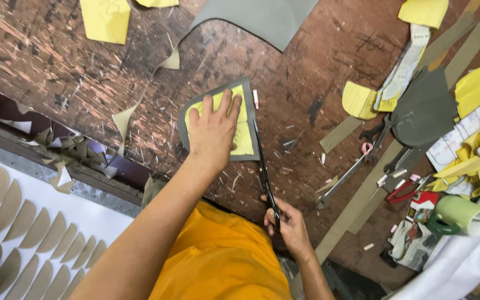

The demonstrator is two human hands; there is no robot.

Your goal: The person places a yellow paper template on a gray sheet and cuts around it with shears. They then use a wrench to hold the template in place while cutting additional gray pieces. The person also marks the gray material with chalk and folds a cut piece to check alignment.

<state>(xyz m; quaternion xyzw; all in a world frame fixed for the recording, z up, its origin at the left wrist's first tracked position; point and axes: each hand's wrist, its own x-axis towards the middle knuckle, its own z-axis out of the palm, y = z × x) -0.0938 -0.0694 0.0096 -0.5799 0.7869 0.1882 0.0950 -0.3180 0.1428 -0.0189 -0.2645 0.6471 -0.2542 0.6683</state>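
Left hand (213, 129) flat, pinning yellow paper template (244, 136) on grey sheet (184, 125); right hand (290, 222) closed around black scissors (264, 166). Keep blades flush beside template edge.

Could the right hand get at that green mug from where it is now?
Probably yes, with a stretch. The right hand is gripping long scissors, so it isn't free. The green mug stands off to its right, with bare table between them.

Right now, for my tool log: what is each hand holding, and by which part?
Right hand grips the scissors by the handles. Left hand holds nothing; it presses flat on the yellow template.
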